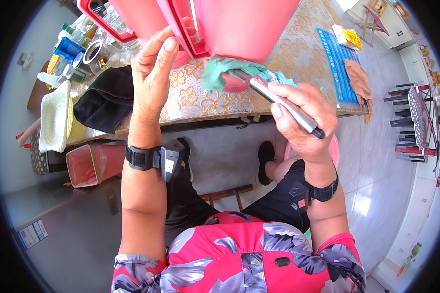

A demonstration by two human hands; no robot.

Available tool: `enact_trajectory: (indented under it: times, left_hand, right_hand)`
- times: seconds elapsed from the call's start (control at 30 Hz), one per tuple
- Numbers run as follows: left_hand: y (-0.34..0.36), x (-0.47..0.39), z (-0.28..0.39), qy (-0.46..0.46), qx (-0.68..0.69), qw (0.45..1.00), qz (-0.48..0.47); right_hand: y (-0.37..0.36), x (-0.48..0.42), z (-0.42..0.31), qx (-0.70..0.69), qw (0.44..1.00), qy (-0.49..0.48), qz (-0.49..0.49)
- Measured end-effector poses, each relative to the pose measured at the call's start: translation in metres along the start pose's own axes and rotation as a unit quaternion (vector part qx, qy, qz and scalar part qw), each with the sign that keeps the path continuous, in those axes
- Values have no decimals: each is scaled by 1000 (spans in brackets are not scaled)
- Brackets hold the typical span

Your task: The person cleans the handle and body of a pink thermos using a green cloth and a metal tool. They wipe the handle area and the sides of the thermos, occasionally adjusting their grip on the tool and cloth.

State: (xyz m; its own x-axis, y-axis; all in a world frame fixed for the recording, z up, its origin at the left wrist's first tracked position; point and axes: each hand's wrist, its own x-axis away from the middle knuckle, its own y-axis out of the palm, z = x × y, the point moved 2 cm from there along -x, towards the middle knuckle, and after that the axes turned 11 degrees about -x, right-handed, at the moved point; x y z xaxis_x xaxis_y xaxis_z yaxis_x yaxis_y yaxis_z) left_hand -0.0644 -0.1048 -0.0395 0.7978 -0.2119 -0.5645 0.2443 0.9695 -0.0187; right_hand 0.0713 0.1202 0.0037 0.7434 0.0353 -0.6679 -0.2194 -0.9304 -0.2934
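Note:
Two large pink plastic pitchers stand side by side at the top of the view: the left pitcher (141, 16) and the right pitcher (238, 29). My left hand (157, 62) is at the right pitcher's handle (176, 25), its fingers passing behind the handle and its thumb in front. A crumpled teal cloth (223, 67) lies against the foot of the right pitcher. My right hand (308, 113) grips a slim tool with a silver-and-black handle (286, 106). The tool points up and left to the cloth; its far end is partly covered, so its kind is unclear.
The table has a flowered cover (214, 104). At left are a black cloth (108, 99), a white woven basket (55, 117), jars and a blue can (68, 47). At right lie a blue mat (339, 69) and a tan cloth (357, 78). A pink bin (82, 164) stands below left.

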Motion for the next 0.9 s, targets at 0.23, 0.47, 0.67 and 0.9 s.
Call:
enact_trajectory:
  times: [0.23, 0.47, 0.67, 0.9]
  left_hand:
    - [12, 2, 7, 14, -53, 998, 15]
    - [10, 2, 12, 23, -118, 992, 21]
    - [13, 2, 13, 28, -93, 995, 15]
    - [12, 3, 15, 26, -166, 986, 25]
  right_hand:
    - [20, 2, -2, 55, 997, -55, 0]
    - [38, 11, -11, 109, 994, -12, -6]
    - [22, 4, -18, 123, 991, -61, -2]
    - [37, 6, -13, 145, 985, -91, 4]
